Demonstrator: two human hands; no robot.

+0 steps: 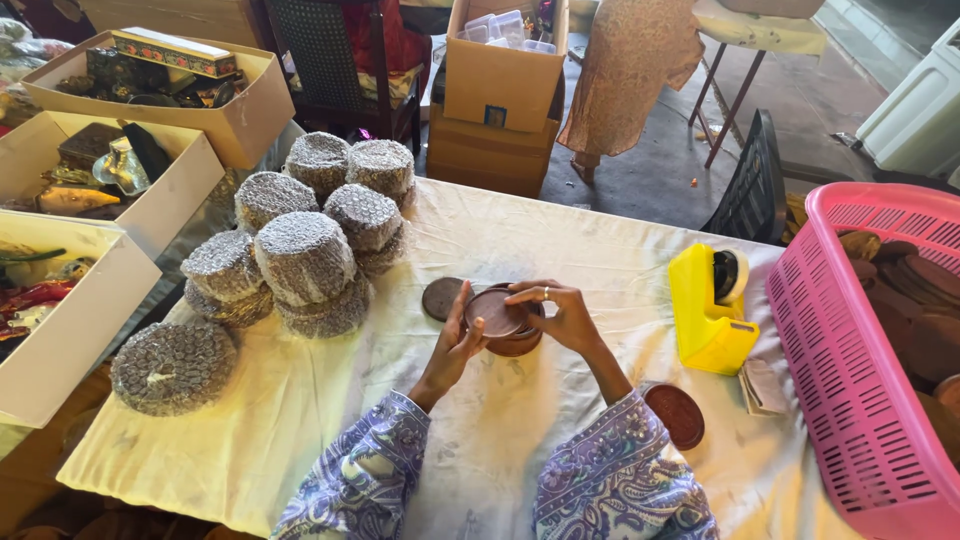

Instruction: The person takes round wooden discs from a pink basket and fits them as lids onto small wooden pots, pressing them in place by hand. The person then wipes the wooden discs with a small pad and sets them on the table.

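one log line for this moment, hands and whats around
left hand: holds brown disc stack | right hand: steadies top disc | nearby: bubble-wrapped bundles, yellow tape dispenser, pink basket

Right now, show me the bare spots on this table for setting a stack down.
Free cloth: between the left hand and the bubble-wrapped bundles, and the far strip behind the yellow tape dispenser. Crowded: around the pink basket and loose brown disc.
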